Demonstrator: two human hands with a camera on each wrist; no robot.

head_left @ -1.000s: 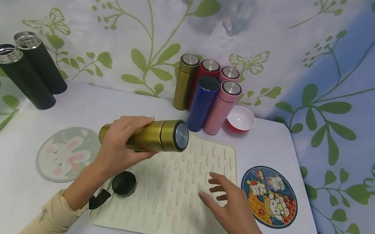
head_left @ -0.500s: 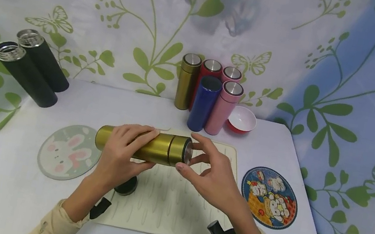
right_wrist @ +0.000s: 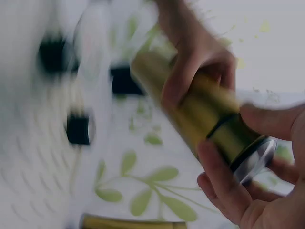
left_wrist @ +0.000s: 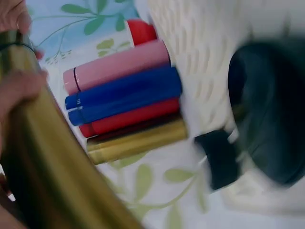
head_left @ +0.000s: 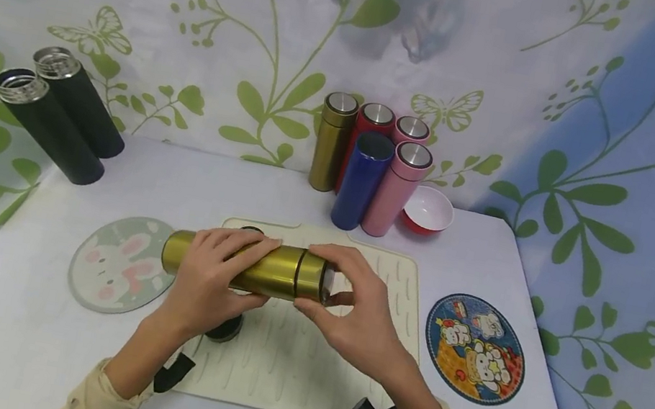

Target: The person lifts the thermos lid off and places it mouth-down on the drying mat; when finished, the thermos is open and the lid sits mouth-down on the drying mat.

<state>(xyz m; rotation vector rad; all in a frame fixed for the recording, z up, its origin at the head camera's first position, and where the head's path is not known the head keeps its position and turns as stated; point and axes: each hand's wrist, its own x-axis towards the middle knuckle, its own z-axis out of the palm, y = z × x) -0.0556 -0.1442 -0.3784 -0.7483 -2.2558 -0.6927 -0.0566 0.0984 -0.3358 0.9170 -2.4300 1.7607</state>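
Observation:
In the head view a gold thermos bottle (head_left: 271,272) lies sideways in the air over a cream drying mat (head_left: 296,382). My left hand (head_left: 215,271) grips its body, fingers over the top and thumb below. At the lid end my right hand (head_left: 359,305) pinches the gold lid (head_left: 310,277) between fingers and thumb. The right wrist view shows the steel disc (right_wrist: 257,160) on the lid's end. Two black caps sit on the mat: one (head_left: 224,327) partly hidden under the bottle, another (head_left: 253,229) mostly hidden behind it.
Several upright bottles stand at the back, including a blue one (head_left: 362,181) and a pink one (head_left: 396,191), beside a red-and-white bowl (head_left: 428,210). Two black lidless bottles (head_left: 60,132) stand back left. Round mats, rabbit-patterned (head_left: 112,269) and colourful (head_left: 475,349), flank the drying mat.
My right hand has come in from the right and taken hold of the lid. The gold bottle, tilted before, is now nearly level and slightly lower, still in my left hand.

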